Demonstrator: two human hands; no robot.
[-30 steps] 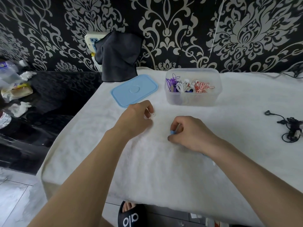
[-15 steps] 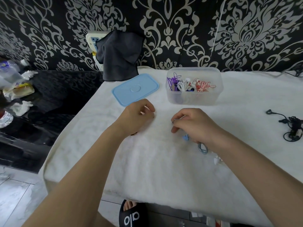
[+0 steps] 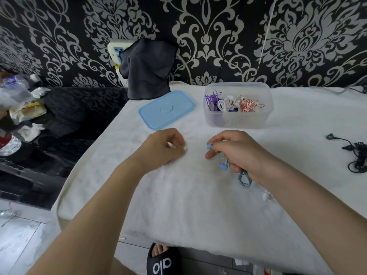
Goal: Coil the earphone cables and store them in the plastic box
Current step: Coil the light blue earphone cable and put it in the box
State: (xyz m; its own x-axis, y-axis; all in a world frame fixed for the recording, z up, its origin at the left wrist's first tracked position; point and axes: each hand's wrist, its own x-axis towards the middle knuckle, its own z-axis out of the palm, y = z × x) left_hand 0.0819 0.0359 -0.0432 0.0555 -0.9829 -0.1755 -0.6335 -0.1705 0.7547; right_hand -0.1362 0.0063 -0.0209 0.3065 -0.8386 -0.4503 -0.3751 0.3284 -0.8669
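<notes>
Your right hand (image 3: 240,153) has lifted the blue earphones (image 3: 224,165)
Left hand (image 3: 164,145) pinches something small and white; plastic box (image 3: 238,120), lid (image 3: 166,110) upper centre

Legible text, one item: we read "alo" in white letters on the black slipper (image 3: 161,262) (6 o'clock, under the table edge).

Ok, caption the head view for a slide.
Right hand grips blue earphones before an open plastic box of coiled earphones.

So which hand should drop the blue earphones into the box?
Probably the right hand: it already grips the blue earphones and sits just before the open plastic box. The left hand holds none of their cable.
</notes>
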